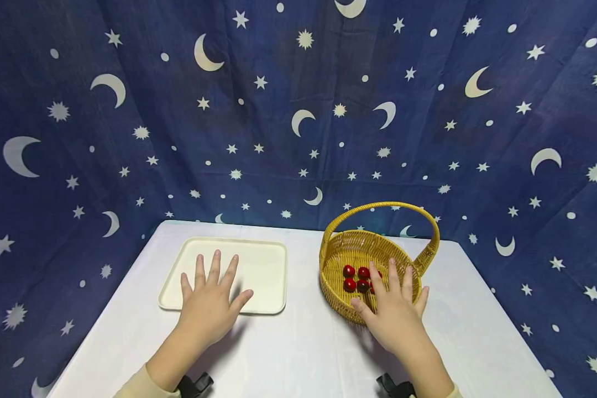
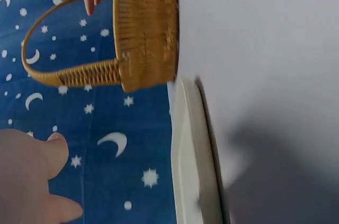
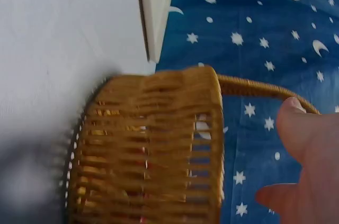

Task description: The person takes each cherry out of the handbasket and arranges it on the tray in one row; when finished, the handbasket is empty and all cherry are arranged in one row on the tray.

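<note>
My left hand (image 1: 209, 309), fingers spread and straight, hovers over the near edge of a cream rectangular tray (image 1: 258, 276). Over the near side of a woven wicker basket (image 1: 340, 301) hangs my right hand (image 1: 395, 315), its fingers also spread, holding nothing. Inside the basket lie several dark red cherries (image 1: 349, 284), grouped in rows; the right fingers hide some of them in the head view. The basket's tall arched handle (image 1: 378, 204) stands upright. In the right wrist view the basket's side (image 3: 153, 144) fills the lower middle, with the thumb (image 3: 294, 123) above its rim.
A white cloth-covered table (image 1: 298, 354) carries the tray on the left and the basket on the right. Behind it hangs a dark blue curtain (image 1: 278, 182) with moons and stars. Black wrist straps (image 1: 194, 385) show at the lower edge.
</note>
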`<state>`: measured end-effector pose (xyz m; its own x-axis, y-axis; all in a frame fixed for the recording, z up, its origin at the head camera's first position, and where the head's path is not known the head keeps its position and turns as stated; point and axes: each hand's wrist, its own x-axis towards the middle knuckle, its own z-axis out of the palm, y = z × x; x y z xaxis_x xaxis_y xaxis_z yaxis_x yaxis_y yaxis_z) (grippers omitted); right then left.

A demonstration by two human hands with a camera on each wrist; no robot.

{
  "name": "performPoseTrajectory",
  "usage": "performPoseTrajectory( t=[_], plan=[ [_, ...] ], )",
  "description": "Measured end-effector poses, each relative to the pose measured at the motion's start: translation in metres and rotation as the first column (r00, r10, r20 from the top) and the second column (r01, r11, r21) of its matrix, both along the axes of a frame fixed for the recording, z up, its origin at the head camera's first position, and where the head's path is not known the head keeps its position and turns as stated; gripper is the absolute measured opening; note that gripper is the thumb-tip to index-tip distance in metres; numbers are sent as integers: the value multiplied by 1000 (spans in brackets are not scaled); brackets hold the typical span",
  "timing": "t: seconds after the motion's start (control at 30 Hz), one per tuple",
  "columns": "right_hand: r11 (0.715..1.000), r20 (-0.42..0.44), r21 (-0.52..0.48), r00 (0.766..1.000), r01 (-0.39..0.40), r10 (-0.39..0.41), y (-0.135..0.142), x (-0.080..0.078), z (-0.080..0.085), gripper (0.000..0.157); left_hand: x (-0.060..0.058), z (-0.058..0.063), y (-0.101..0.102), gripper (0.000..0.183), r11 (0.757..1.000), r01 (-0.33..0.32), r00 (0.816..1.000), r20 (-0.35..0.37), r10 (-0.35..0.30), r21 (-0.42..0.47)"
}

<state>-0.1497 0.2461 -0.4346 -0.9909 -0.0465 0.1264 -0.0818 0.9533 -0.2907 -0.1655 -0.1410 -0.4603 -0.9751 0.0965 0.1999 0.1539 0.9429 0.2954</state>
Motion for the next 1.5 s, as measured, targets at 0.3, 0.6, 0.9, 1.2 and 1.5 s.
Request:
performPoseTrajectory(
  t=[0.3, 0.6, 0.9, 1.2, 1.5],
  plan=[
    [971, -86, -223, 990, 89, -111, 43, -3, 4, 100, -13, 21, 53, 72, 948, 225, 973, -93, -209, 226],
    [857, -43, -480, 970, 188, -237, 80, -8, -12, 75, -39, 42, 127, 42, 799, 448, 892, -145, -428, 400],
    [590, 164, -767, 966, 253, -200, 93, -24, -32, 60, -75, 37, 194, 34, 722, 546, 785, 42, -618, 425],
    [406, 227, -865, 952, 294, -205, 99, -26, -35, 48, -95, 29, 218, 41, 763, 559, 763, 157, -627, 325],
    [318, 235, -903, 952, 288, -194, 101, -27, -35, 38, -102, 29, 236, 44, 840, 482, 808, 243, -536, 248]
  ],
)
